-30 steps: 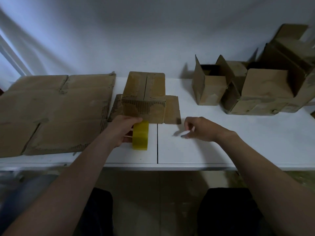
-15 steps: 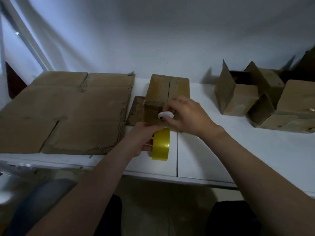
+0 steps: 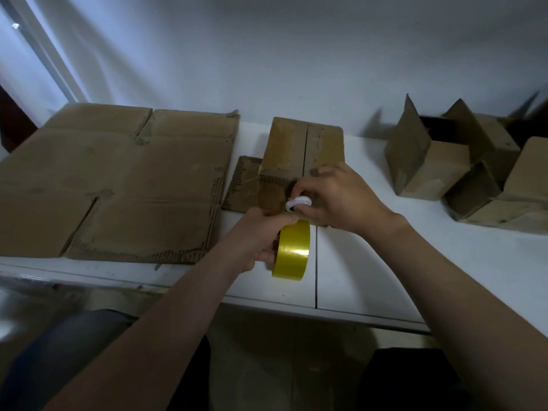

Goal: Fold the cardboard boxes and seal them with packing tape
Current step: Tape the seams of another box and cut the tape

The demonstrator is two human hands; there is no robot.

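flat cardboard [image 3: 118,185] lay left on the tabletop [image 3: 370,262]. the left hand [image 3: 258,235] had its grip curled round the yellow tape roll [image 3: 292,250], just near of the folded box [image 3: 302,155] mid-tabletop; the right hand [image 3: 341,200] pinched a small white object [image 3: 298,203] at the box's near face.

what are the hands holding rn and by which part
Left hand grips the yellow tape roll by its upper left side; right hand pinches a small white tool by its right end.
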